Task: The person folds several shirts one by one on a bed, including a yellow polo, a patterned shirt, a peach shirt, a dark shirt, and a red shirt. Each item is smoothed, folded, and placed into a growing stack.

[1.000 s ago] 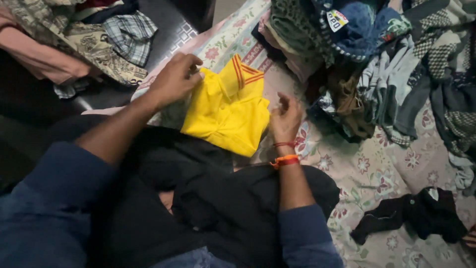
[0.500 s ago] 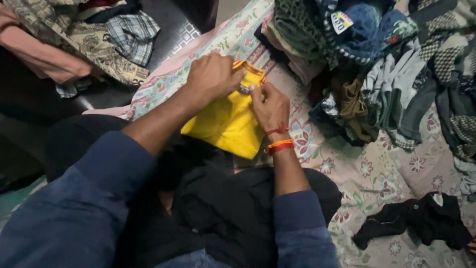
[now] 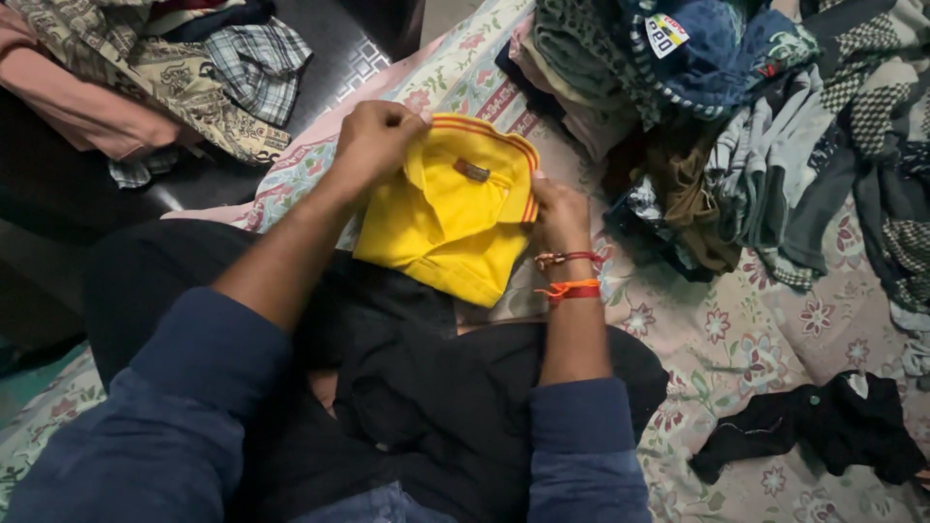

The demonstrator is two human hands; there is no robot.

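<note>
A folded yellow polo shirt (image 3: 446,223) with red-striped collar lies on the floral bedsheet (image 3: 736,339) in front of me. My left hand (image 3: 373,140) pinches the collar's left corner. At the collar's right edge, my right hand (image 3: 560,215) grips the fabric; that wrist wears red and orange threads. The collar is spread flat between both hands, a small label showing at its middle. Black cloth (image 3: 436,387) lies over my lap just below the shirt.
A big heap of mixed clothes (image 3: 756,116) fills the upper right. Patterned and checked garments (image 3: 174,77) lie at upper left on a dark surface. A small black garment (image 3: 814,426) lies at lower right on the sheet.
Both hands were close together at the collar's middle half a second ago; they have now drawn apart to its two ends, spreading the collar flat.
</note>
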